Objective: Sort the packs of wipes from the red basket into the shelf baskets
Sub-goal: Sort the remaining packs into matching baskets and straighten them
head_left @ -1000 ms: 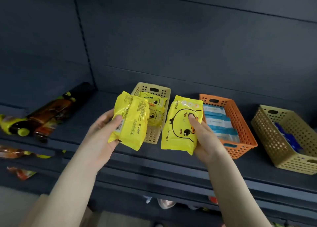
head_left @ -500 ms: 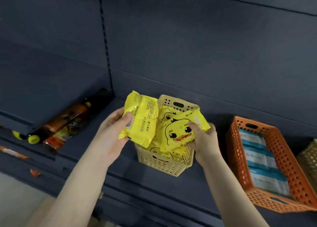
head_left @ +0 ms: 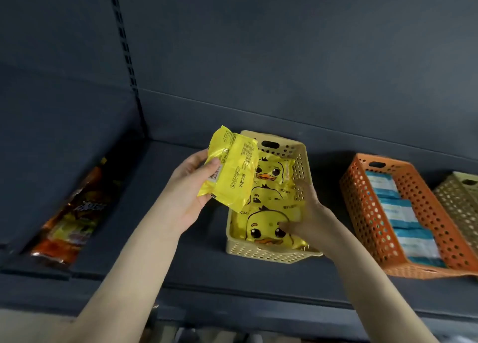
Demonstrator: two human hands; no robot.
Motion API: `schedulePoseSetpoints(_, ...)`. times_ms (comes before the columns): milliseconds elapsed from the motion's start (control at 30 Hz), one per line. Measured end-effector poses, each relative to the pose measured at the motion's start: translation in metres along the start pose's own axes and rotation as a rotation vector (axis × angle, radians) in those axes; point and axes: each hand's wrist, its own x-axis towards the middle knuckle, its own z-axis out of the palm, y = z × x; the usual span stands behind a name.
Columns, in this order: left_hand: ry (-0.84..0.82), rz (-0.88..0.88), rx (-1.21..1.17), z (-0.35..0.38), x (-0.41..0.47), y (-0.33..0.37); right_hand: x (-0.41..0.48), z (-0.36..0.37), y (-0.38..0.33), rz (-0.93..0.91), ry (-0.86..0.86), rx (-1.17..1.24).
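Note:
My left hand [head_left: 190,187] grips a yellow pack of wipes [head_left: 229,170], back side up, just left of and above the cream shelf basket [head_left: 269,256]. Inside that basket lie three yellow duck packs in a row. My right hand [head_left: 307,218] reaches into the basket's right side, fingers curled on the front duck pack [head_left: 263,232], which lies in the basket. The red basket is out of view.
An orange basket [head_left: 362,200] with blue-and-white packs stands to the right on the same dark shelf, and a tan basket [head_left: 455,200] sits at the far right edge. Orange snack bags [head_left: 75,213] lie at the shelf's left. The shelf's back wall is close behind.
My right hand has brought its duck pack down into the cream basket, where it now lies at the front. My left hand still holds its pack beside the basket. The view has shifted left.

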Motion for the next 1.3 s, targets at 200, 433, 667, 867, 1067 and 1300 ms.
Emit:
schedulePoseSetpoints(200,-0.098,-0.07,0.045,0.007,0.01,0.0,0.008,0.006,-0.014,-0.04,0.004,-0.499)
schedulePoseSetpoints(433,-0.105,-0.082,0.052,0.005,0.015,0.0,0.031,0.009,-0.023,-0.036,-0.307,-0.837)
schedulePoseSetpoints(667,-0.058,-0.063,0.034,0.001,0.016,-0.001,0.036,0.011,-0.006,-0.343,-0.189,-0.441)
schedulePoseSetpoints(867,-0.025,-0.033,0.042,0.001,0.013,-0.002,0.048,0.017,-0.001,-0.35,-0.39,-0.438)
schedulePoseSetpoints(1067,-0.005,-0.032,0.044,0.004,0.013,-0.005,0.048,0.031,-0.006,-0.332,-0.464,-0.596)
schedulePoseSetpoints(1300,-0.017,-0.011,0.022,0.002,0.01,-0.005,0.04,0.03,0.001,-0.349,-0.414,-0.472)
